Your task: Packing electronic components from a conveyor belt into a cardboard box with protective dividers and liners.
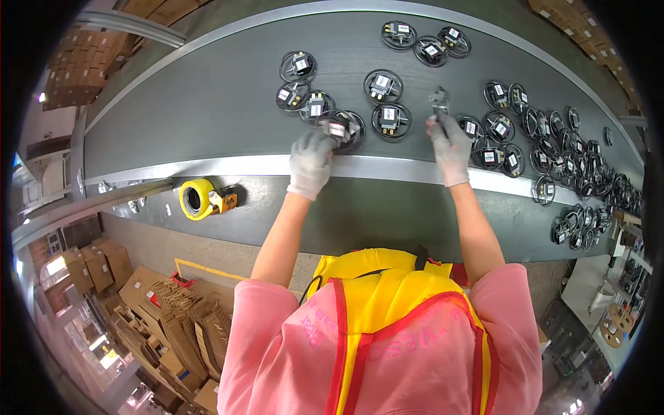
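Gripping coiled thermostat unit point(337, 127) at fingertips: left hand point(310, 162), gloved, fingers closed around unit, which rests on dark conveyor belt point(207, 104). Right hand point(449, 146), gloved, fingers pinched on small metal part point(438, 100) held above knuckles. Identical coiled units point(384, 102) lie between both hands, just beyond fingertips; denser cluster point(553, 145) right of right fingers. Yellow tape dispenser point(200, 199) sits below-left of left hand, well apart.

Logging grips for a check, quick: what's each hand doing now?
Left hand: closed on a coiled thermostat part.
Right hand: closed on a small metal part.
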`<action>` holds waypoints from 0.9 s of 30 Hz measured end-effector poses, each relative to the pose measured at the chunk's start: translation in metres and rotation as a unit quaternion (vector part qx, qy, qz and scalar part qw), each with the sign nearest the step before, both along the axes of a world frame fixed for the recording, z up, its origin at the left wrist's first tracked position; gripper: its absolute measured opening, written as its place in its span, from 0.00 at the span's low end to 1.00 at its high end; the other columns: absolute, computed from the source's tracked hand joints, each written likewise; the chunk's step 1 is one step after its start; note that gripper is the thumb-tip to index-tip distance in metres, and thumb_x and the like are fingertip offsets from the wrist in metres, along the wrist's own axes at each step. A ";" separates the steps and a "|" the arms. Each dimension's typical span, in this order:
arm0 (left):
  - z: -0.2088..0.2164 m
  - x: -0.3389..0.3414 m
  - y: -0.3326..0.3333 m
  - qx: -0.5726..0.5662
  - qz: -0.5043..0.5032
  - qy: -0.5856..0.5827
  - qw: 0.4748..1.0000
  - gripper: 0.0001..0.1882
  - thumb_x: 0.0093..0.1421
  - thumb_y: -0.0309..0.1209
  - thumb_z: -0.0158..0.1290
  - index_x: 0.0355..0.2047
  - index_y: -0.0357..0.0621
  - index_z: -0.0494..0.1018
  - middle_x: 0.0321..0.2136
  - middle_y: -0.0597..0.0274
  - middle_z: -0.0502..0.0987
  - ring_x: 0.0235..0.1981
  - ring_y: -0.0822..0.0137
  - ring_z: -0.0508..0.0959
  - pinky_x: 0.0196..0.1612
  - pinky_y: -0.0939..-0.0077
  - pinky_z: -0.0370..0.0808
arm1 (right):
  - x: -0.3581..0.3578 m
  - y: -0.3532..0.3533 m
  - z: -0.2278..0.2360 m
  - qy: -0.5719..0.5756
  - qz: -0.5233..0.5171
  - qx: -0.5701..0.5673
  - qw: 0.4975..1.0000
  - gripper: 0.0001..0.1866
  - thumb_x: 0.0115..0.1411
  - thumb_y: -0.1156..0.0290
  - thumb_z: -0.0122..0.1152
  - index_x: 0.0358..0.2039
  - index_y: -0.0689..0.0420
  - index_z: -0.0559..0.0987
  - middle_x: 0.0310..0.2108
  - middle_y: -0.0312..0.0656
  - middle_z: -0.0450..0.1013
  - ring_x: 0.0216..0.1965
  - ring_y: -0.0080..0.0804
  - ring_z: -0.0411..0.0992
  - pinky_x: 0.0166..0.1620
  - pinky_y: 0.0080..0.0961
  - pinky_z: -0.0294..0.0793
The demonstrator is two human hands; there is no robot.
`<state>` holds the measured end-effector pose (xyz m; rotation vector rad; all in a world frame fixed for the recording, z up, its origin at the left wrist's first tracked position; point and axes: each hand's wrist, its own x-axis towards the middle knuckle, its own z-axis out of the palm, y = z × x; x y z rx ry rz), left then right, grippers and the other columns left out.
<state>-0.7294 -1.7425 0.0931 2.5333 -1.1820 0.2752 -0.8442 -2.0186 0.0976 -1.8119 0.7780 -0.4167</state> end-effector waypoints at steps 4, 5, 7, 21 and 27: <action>-0.023 -0.002 -0.015 0.037 0.029 0.017 0.999 0.14 0.47 0.28 0.59 0.36 0.50 0.74 0.41 0.59 0.74 0.44 0.53 0.74 0.43 0.59 0.73 | 0.014 -0.002 -0.011 -0.031 0.253 -0.373 0.892 0.12 0.52 0.68 0.63 0.36 0.59 0.77 0.42 0.44 0.72 0.43 0.44 0.71 0.43 0.38 0.73; -0.021 -0.005 -0.021 0.040 0.029 0.017 0.999 0.14 0.47 0.28 0.59 0.36 0.50 0.74 0.41 0.59 0.74 0.44 0.53 0.74 0.43 0.59 0.73 | 0.016 -0.003 -0.015 -0.006 0.295 -0.410 0.863 0.13 0.51 0.67 0.63 0.36 0.58 0.77 0.42 0.45 0.71 0.43 0.44 0.70 0.43 0.38 0.73; -0.003 -0.013 -0.032 0.130 0.065 0.133 0.980 0.14 0.48 0.29 0.59 0.37 0.49 0.74 0.41 0.58 0.74 0.42 0.52 0.74 0.42 0.60 0.73 | 0.016 -0.002 -0.013 0.087 0.344 -0.450 0.820 0.13 0.51 0.66 0.64 0.36 0.57 0.77 0.43 0.46 0.70 0.44 0.45 0.70 0.42 0.38 0.73; -0.005 0.066 -0.030 -0.215 0.239 0.143 0.936 0.11 0.58 0.28 0.54 0.40 0.42 0.70 0.36 0.49 0.76 0.27 0.53 0.79 0.29 0.59 0.75 | 0.082 -0.012 0.025 -0.044 0.141 -0.098 0.984 0.07 0.59 0.69 0.57 0.36 0.59 0.77 0.30 0.39 0.75 0.28 0.29 0.75 0.33 0.26 0.72; 0.004 0.066 -0.022 -0.078 0.152 0.176 0.969 0.09 0.59 0.28 0.53 0.40 0.44 0.71 0.33 0.51 0.76 0.28 0.52 0.79 0.30 0.58 0.74 | 0.088 -0.018 -0.003 0.042 0.289 -0.321 0.901 0.11 0.55 0.66 0.60 0.38 0.54 0.78 0.36 0.46 0.75 0.35 0.50 0.74 0.38 0.41 0.72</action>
